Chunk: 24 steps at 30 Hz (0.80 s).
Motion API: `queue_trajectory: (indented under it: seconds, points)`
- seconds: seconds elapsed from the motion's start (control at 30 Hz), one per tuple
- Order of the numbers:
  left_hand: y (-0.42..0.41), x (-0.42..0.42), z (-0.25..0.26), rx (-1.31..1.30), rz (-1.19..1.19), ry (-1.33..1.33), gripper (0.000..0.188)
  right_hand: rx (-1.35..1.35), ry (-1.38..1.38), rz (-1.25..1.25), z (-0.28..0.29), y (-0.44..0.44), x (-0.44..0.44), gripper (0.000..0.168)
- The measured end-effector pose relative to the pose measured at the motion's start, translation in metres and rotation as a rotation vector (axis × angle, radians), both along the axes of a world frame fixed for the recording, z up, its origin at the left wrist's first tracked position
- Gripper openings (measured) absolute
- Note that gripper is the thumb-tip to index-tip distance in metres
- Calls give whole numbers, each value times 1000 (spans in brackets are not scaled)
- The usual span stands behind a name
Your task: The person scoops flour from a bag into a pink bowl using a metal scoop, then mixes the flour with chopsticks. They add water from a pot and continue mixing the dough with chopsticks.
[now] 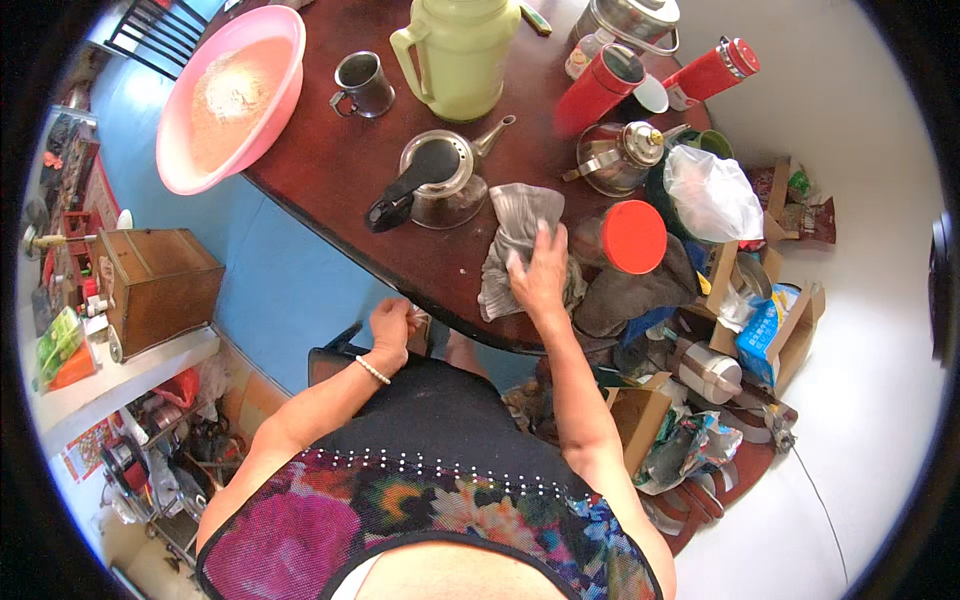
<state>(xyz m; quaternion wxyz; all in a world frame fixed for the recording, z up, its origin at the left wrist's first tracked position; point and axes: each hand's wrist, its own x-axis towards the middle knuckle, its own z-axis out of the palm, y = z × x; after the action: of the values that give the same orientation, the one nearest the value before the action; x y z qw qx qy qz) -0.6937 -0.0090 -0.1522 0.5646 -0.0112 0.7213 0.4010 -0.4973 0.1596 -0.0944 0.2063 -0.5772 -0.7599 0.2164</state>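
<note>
My right hand (541, 274) lies on a crumpled grey cloth (501, 259) near the front edge of the dark red table (420, 262), its fingers spread over the fabric. Left of the cloth stands a glass teapot (450, 199) with a metal spout and black handle. A jar with a red lid (634, 237) is to the right of that hand, beside a dark brown cloth (637, 289). My left hand (393, 328), with a beaded bracelet at the wrist, is just off the table's front edge. Something small and clear shows at its fingertips; whether it is held is unclear.
A pink basin (289, 97) with flour-like powder overhangs the table's left edge. Behind stand a metal mug (367, 84), a green pitcher (461, 60), a red flask (596, 88) and a second glass teapot (611, 161). Open cardboard boxes (799, 337) crowd the right side.
</note>
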Motion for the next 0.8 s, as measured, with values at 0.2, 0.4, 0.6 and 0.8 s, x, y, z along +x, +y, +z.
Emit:
queue_trajectory:
  seconds: [0.2, 0.4, 0.6, 0.8]
  points:
    - [-7, -23, -37, -69, 222, -899, 60, 44, -284, 9, -20, -4, -55, 60]
    - [22, -26, -45, 609, -832, -346, 63, 117, 24, 257, -31, -82, -89, 44]
    - [31, -45, -39, 210, -242, -1268, 77, 285, -53, -74, -5, -75, -36, 38]
    - [33, -88, -50, 32, -158, -1307, 69, 253, -272, -216, -61, -116, -91, 48]
